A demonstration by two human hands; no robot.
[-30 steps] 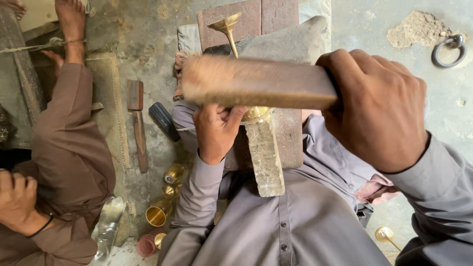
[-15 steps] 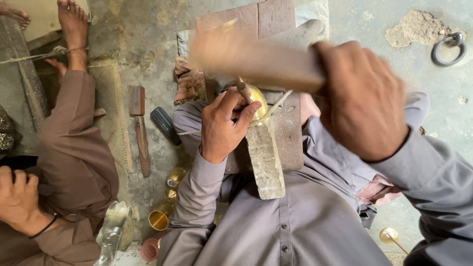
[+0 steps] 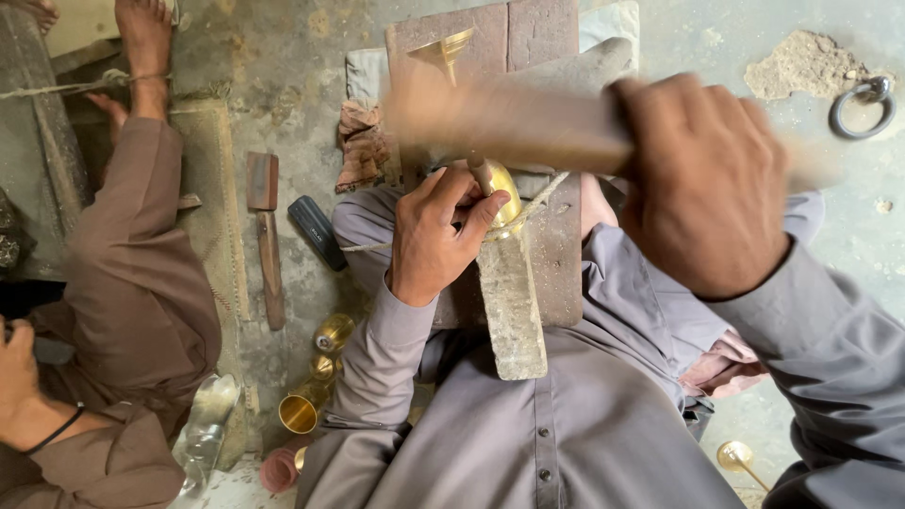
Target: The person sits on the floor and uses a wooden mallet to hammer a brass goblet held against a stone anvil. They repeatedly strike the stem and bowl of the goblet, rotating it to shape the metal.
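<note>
Left hand [image 3: 436, 236] grips the brass cup [image 3: 500, 196], holding it on the grey stake [image 3: 511, 302] over the lap. Right hand [image 3: 702, 184] is closed around the blurred wooden mallet [image 3: 509, 118]. More brass cups [image 3: 304, 411] stand on the concrete floor [image 3: 283, 66].

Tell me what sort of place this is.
Probably a floor-level metalworking shop. The right hand swings a blurred wooden mallet while the left hand steadies a shiny brass goblet on a worn metal stake; more brass cups lie on the rough concrete floor.
</note>
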